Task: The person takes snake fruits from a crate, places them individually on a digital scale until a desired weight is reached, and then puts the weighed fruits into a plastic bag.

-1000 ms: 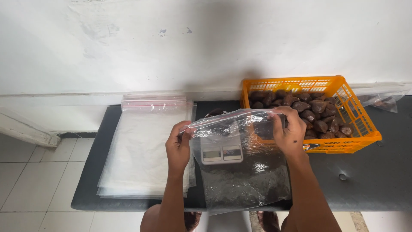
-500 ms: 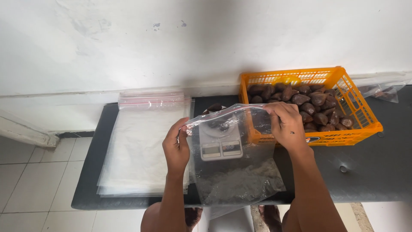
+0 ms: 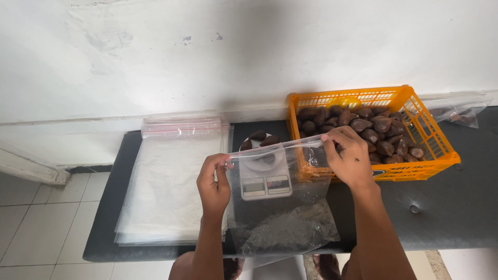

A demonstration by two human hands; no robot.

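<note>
A person's left hand (image 3: 213, 181) and right hand (image 3: 347, 158) each pinch one top corner of a clear plastic bag (image 3: 277, 207), holding it stretched and hanging above a small white kitchen scale (image 3: 264, 179) on a dark table (image 3: 441, 207). A few brown fruits (image 3: 259, 140) sit on the scale, seen through the bag. Right of the scale, an orange basket (image 3: 415, 135) holds many more brown fruits; left of the scale lies a flat stack of clear bags (image 3: 171, 181).
</note>
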